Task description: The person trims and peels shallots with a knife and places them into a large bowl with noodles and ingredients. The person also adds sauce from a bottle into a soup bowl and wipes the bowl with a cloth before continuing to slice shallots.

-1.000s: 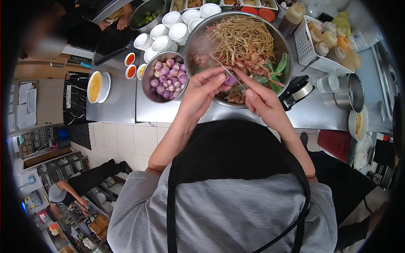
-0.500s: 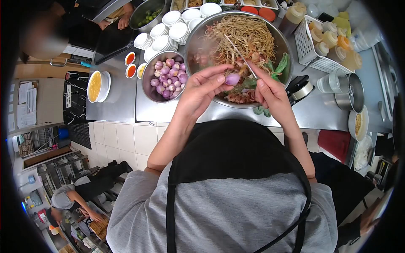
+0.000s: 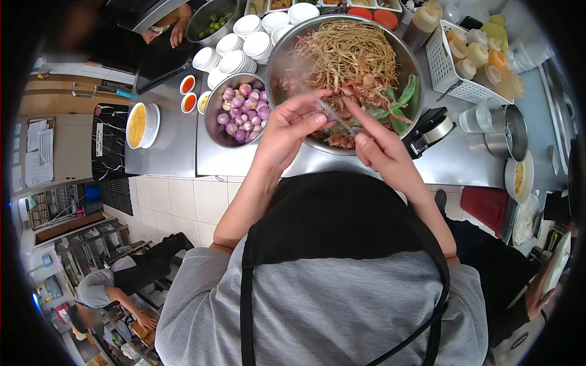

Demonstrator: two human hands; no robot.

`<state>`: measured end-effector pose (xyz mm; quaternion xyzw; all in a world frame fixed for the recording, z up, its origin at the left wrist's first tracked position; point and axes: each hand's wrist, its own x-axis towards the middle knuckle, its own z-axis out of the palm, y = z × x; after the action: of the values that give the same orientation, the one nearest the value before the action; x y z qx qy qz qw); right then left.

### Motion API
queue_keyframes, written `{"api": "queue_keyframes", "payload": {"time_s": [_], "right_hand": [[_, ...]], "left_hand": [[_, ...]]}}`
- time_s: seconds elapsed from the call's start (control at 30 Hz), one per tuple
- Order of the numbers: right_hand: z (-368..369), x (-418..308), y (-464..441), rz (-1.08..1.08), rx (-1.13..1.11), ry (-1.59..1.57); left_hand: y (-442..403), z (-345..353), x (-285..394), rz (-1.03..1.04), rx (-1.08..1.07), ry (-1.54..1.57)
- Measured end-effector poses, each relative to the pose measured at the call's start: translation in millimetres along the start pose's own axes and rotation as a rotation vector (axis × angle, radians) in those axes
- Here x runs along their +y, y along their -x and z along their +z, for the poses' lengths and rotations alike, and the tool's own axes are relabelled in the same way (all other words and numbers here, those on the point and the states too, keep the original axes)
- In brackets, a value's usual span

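Above the near rim of a large steel bowl [image 3: 279,46], my left hand [image 3: 297,125] pinches a purple shallot [image 3: 328,116], mostly hidden behind a blade. My right hand [image 3: 377,139] is closed around a small knife [image 3: 336,116], its blade lying across the shallot. Long dry roots or stems [image 3: 360,49], reddish peelings [image 3: 366,85] and green leaves [image 3: 406,107] fill the large bowl. Left of it, a smaller steel bowl [image 3: 210,125] holds several peeled purple shallots [image 3: 244,110].
Stacked white bowls [image 3: 235,63] and red sauce cups [image 3: 188,84] stand at the left. A white basket of bottles [image 3: 450,73], a black tape dispenser [image 3: 430,131] and metal cups [image 3: 510,134] are at the right. Other people's hands [image 3: 178,30] show at upper left.
The knife moved off the shallot to the upper right, then came back across it. My right hand moved with it. At lower left, a person has shifted; a pale object now shows at the right edge.
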<state>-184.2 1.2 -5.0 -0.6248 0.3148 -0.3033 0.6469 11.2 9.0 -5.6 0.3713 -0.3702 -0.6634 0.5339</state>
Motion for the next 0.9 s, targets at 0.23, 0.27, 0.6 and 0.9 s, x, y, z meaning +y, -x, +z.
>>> {"api": "queue_keyframes", "payload": {"time_s": [0.23,0.27,0.6,0.9], "right_hand": [[3,-9,-3,-0.080,-0.002,0.008],[-2,-13,-3,0.016,-0.028,-0.017],[7,-6,-2,-0.064,0.001,-0.005],[-3,-8,-3,0.104,0.023,-0.173]], "left_hand": [[1,-5,-3,0.023,-0.002,-0.010],[1,-4,-3,0.022,-0.002,-0.009],[1,-1,-4,0.052,0.004,-0.030],[-1,-3,-7,0.059,-0.026,0.007]]}}
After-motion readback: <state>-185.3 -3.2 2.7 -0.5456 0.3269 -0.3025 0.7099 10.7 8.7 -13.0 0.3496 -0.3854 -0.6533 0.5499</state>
